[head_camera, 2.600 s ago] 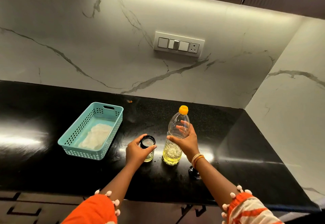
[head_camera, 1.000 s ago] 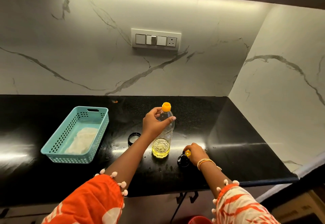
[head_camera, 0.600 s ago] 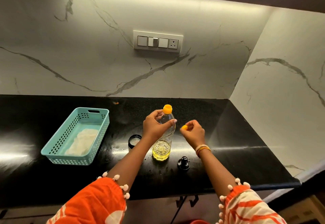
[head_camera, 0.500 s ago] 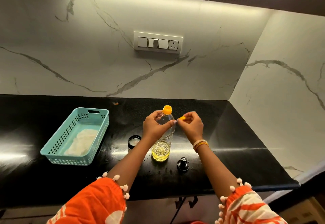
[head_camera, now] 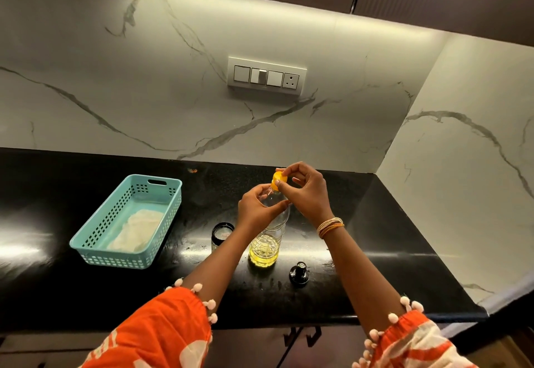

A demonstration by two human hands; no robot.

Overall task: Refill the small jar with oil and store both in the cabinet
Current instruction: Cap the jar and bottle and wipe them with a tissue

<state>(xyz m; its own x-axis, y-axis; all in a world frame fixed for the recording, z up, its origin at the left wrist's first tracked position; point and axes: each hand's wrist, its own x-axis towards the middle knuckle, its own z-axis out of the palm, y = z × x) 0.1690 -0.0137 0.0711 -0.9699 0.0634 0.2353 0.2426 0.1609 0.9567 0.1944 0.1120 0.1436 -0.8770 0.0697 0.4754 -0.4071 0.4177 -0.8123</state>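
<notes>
Oil bottle [head_camera: 267, 240] stands mid-counter, the left hand [head_camera: 255, 207] gripping its shoulder while the right hand [head_camera: 303, 191] pinches the yellow cap [head_camera: 279, 177] at its twelve o'clock. Small jar [head_camera: 222, 233] sits open at the bottle's nine o'clock, its black lid [head_camera: 299, 273] at four. Pouring looks finished; capping, lidding and cabinet storage remain.
</notes>
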